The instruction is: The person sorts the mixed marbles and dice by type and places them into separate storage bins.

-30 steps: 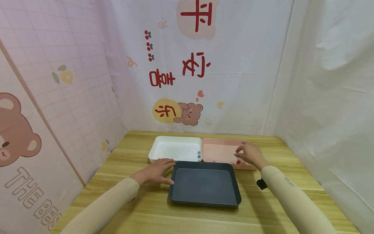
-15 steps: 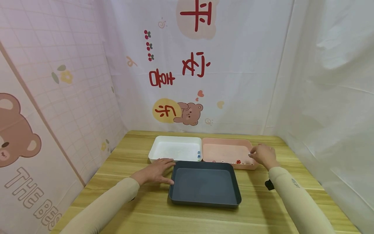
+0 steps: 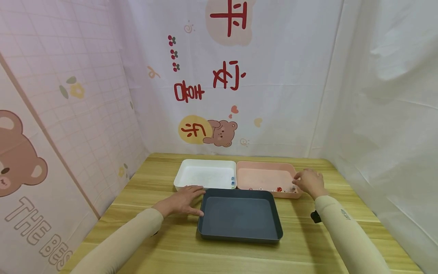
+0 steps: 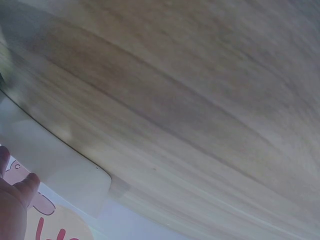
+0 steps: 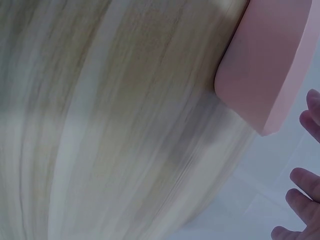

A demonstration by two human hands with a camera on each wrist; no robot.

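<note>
My left hand point(image 3: 181, 200) lies with fingers stretched out at the left rim of a dark grey tray point(image 3: 239, 239), the thumb touching or close to its side. Over the right end of a pink tray point(image 3: 265, 166) is my right hand point(image 3: 310, 182), fingers loosely bent and nothing seen between them. Just under its fingertips lies a small pale die-like piece point(image 3: 294, 188). Along the pink tray's near side sit a red die point(image 3: 279, 189) and several small pieces, partly hidden by the near wall. In the right wrist view, the fingers point(image 5: 306, 183) are spread beside the pink tray point(image 5: 257, 65).
A white tray point(image 3: 205, 163) stands left of the pink one, with small blue pieces point(image 3: 233, 183) at its right end. The dark tray sits in front of both on the wooden table point(image 3: 164, 243). Cloth walls point(image 3: 280, 95) enclose the back and sides.
My right hand moved right across the pink tray to its right end. The small piece it pinched has been let go and lies in the tray. My left hand has stayed put.
</note>
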